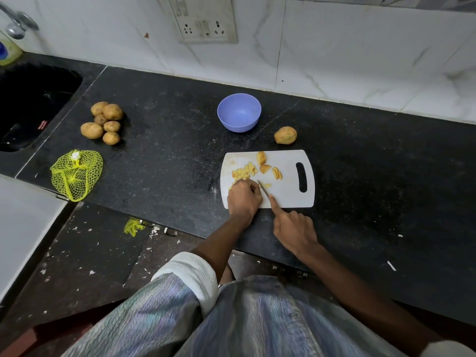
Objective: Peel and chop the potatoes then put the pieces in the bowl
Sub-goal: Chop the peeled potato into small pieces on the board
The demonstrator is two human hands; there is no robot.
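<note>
Countertop [164, 140], black granite, carries everything. White cutting board [286, 197] sits near its front edge; purple bowl [239, 112] stands behind it, holding nothing visible. Judged progress: early. One potato is partly reduced, as a cluster of small chopped pieces [244, 172] and three larger wedges [265, 168] that seem to keep their skin, so peeling looks skipped or incomplete. Six whole potatoes [104, 122] lie heaped near the sink, well apart; another potato [285, 135] rests just behind the board. Nothing transferred yet.

Left hand [243, 197] curls over a piece on the board, which it hides. Right hand [293, 230] grips the knife [263, 188], forefinger along the spine; handle concealed, blade thin and hard to resolve.
</note>
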